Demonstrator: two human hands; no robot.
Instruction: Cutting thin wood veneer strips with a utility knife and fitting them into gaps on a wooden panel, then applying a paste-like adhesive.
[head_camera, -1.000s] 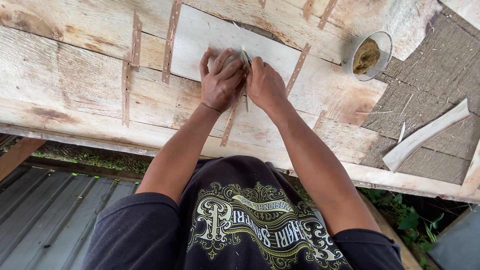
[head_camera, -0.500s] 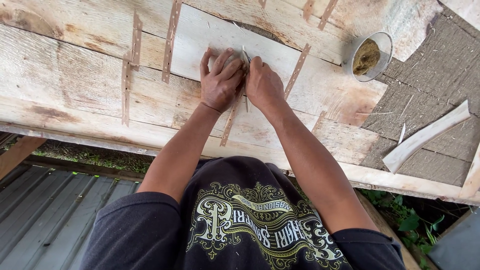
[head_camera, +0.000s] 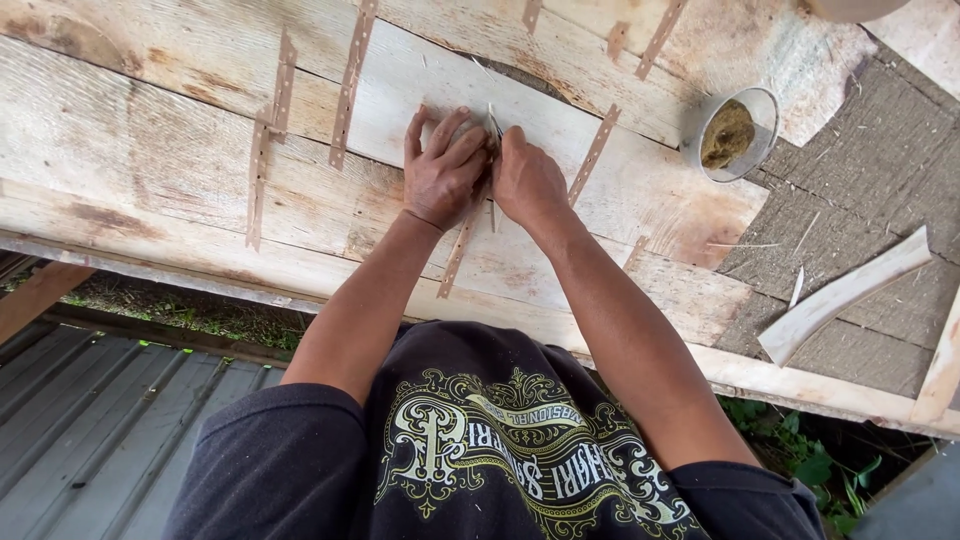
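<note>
- At the far left we see pale, weathered wooden planks (head_camera: 150, 150) laid side by side, with thin perforated brown strips (head_camera: 350, 85) fixed across their seams
- Near the middle our left hand (head_camera: 443, 170) lies with fingers spread and curled over a small pale object that we cannot make out, pressing it against the planks
- Just beside it, touching, our right hand (head_camera: 525, 182) is closed around a thin metal tool (head_camera: 493, 125), whose tip stands up between the two hands; a further strip (head_camera: 460, 250) runs under the wrists towards the near edge
- Farther right and a little farther away, a small round metal tin (head_camera: 738, 133) sits on the planks, holding a clump of brownish fibrous stuff
- At the right the planks give way to a rough grey mat (head_camera: 860, 210), and a curved pale wooden piece (head_camera: 840, 295) lies on it, well apart from the hands
</note>
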